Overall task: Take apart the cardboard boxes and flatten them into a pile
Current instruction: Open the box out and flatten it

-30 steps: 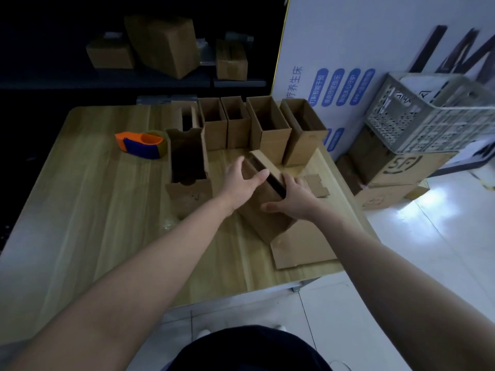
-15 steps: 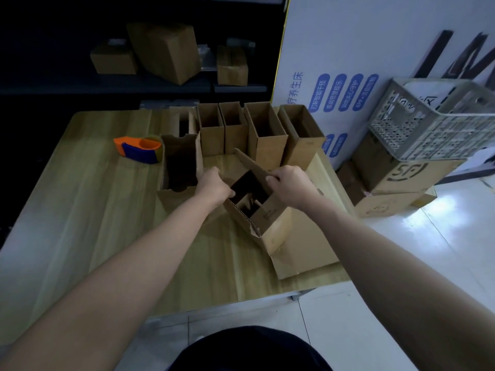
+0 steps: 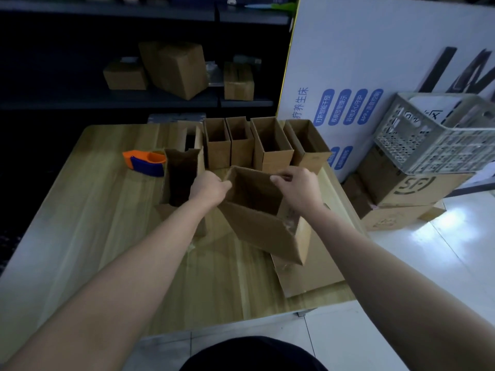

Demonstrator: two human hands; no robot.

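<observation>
A brown cardboard box (image 3: 257, 228) stands tilted at the middle of the wooden table (image 3: 88, 226), its open top facing me. My left hand (image 3: 209, 190) grips its left rim and my right hand (image 3: 298, 187) grips its right rim. Under it and to its right lies a flattened cardboard sheet (image 3: 310, 271) at the table's front right corner. Another open box (image 3: 180, 180) stands just left of my left hand. Several upright open boxes (image 3: 270, 145) line the far edge of the table.
An orange and blue tape dispenser (image 3: 144, 162) sits at the far left of the boxes. Off the table's right side are stacked cartons (image 3: 409, 194) with a grey plastic crate (image 3: 439, 132) on top. A white printed board (image 3: 348, 76) leans behind; dark shelves hold more boxes (image 3: 174, 69).
The box has been pulled open wider and turned, its inside flaps now out of sight. Both hands have moved apart to opposite rims and risen slightly.
</observation>
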